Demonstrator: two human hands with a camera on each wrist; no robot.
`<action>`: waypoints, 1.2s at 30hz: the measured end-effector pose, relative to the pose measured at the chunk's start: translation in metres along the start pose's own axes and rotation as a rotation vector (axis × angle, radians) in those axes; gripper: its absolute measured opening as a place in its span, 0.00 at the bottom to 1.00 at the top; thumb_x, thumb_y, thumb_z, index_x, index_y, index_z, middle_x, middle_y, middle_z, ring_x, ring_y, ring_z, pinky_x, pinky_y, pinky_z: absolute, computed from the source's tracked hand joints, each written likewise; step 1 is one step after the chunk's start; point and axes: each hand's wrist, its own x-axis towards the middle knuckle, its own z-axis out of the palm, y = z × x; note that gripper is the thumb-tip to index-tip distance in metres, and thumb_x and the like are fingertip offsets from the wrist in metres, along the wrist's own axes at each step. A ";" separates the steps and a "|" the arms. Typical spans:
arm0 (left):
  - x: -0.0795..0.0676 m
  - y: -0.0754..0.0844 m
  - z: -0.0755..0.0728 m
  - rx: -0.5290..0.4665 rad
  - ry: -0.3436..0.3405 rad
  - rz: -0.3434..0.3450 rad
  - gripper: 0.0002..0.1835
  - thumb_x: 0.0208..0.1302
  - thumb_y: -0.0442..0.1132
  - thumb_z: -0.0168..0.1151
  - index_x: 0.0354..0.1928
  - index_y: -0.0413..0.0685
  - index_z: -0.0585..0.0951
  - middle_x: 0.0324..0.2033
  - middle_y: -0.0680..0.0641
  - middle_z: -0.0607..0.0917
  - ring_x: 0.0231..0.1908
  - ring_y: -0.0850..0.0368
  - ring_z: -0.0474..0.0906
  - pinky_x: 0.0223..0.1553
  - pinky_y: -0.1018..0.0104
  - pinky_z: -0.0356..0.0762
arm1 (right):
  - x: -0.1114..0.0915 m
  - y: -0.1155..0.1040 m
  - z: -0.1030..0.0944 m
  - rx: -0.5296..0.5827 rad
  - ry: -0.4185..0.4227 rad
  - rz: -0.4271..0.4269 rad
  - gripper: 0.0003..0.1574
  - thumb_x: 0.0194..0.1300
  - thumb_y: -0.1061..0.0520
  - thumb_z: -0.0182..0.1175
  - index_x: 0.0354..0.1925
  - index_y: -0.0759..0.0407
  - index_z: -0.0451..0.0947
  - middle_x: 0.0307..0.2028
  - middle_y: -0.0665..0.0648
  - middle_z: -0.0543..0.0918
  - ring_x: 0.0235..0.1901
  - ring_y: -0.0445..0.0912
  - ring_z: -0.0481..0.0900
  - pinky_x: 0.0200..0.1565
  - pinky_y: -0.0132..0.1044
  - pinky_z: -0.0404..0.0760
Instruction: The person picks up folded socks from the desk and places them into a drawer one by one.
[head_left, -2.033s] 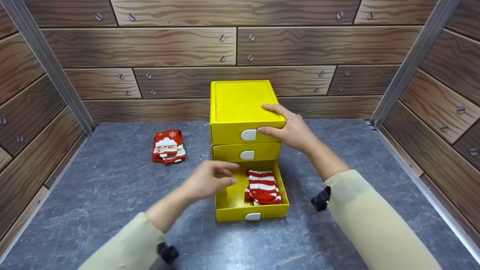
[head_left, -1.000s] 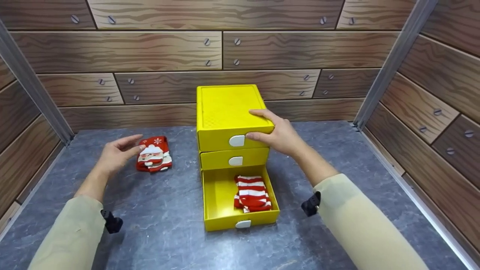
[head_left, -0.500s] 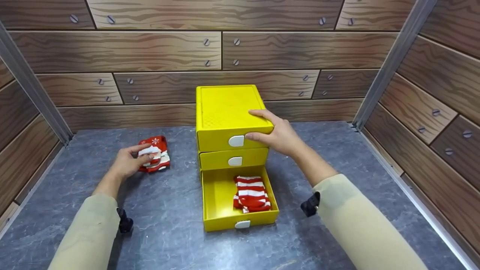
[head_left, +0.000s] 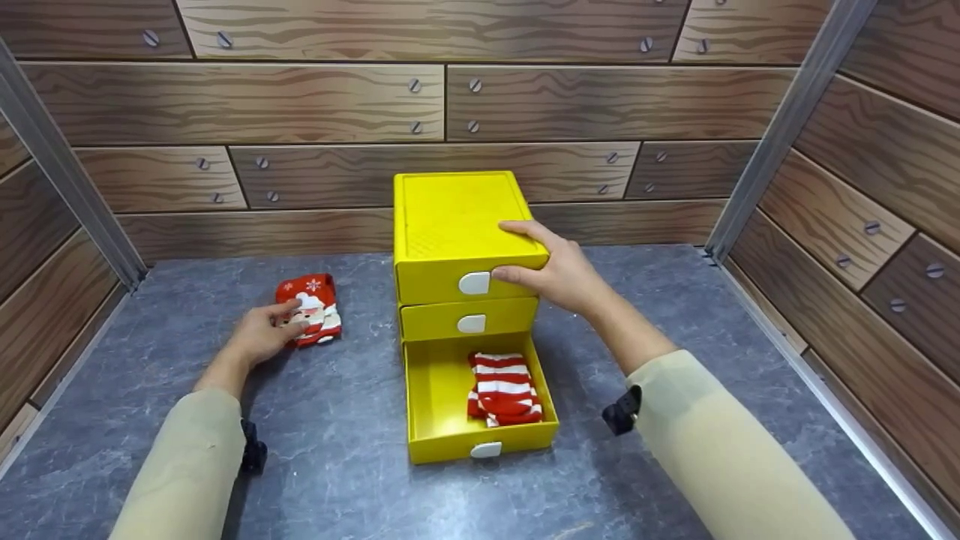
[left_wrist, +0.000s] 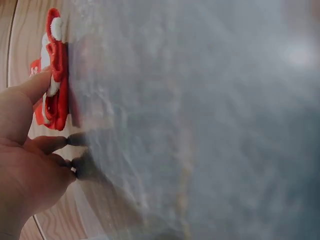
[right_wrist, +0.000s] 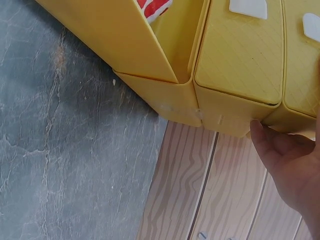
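A folded red-and-white Santa sock (head_left: 324, 311) lies on the grey tabletop at the left. My left hand (head_left: 259, 336) pinches its left side between thumb and index finger; in the left wrist view the thumb (left_wrist: 37, 86) lies against the sock (left_wrist: 61, 90) while other fingers reach down to the tabletop. My right hand (head_left: 561, 271) grips the upper right corner of a yellow drawer cabinet (head_left: 461, 214), thumb on the front beside the top white handle. The bottom drawer (head_left: 435, 397) is pulled out, with a folded red-and-white striped sock (head_left: 504, 386) in its right half.
The cabinet's top and middle drawers (head_left: 431, 320) are closed. Wood-print walls (head_left: 322, 105) with metal corner posts (head_left: 780, 127) enclose the grey tabletop (head_left: 337, 450) at the back and both sides.
My left hand has gone from above the open drawer left to the Santa sock and closed its fingers on it. My right hand keeps its grip on the cabinet. The head view has shifted slightly.
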 end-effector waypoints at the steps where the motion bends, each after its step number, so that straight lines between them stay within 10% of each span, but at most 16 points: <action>1: -0.001 0.000 0.000 0.023 0.004 0.001 0.33 0.69 0.50 0.59 0.72 0.48 0.64 0.69 0.30 0.61 0.68 0.34 0.53 0.66 0.37 0.49 | 0.000 0.000 0.000 -0.001 -0.001 0.002 0.46 0.46 0.25 0.68 0.63 0.20 0.65 0.58 0.49 0.75 0.48 0.50 0.76 0.47 0.48 0.78; 10: -0.007 0.007 0.002 0.128 0.032 0.010 0.32 0.68 0.48 0.61 0.70 0.46 0.67 0.68 0.30 0.63 0.68 0.31 0.53 0.66 0.34 0.43 | -0.001 -0.002 -0.001 -0.017 0.003 0.015 0.46 0.45 0.23 0.68 0.63 0.19 0.65 0.61 0.50 0.73 0.49 0.50 0.75 0.48 0.49 0.77; 17: -0.015 0.015 0.005 0.136 0.046 0.082 0.28 0.64 0.43 0.66 0.64 0.42 0.75 0.62 0.32 0.72 0.63 0.35 0.64 0.63 0.39 0.59 | 0.000 0.000 -0.004 -0.015 0.004 0.023 0.46 0.44 0.24 0.68 0.63 0.19 0.65 0.62 0.50 0.72 0.50 0.51 0.74 0.48 0.51 0.77; 36: -0.041 0.028 0.021 0.001 0.008 0.134 0.30 0.51 0.27 0.69 0.60 0.44 0.78 0.55 0.33 0.76 0.48 0.44 0.70 0.51 0.54 0.68 | 0.001 0.000 0.001 -0.042 0.004 0.018 0.46 0.45 0.23 0.67 0.63 0.18 0.64 0.61 0.50 0.72 0.51 0.51 0.73 0.49 0.52 0.76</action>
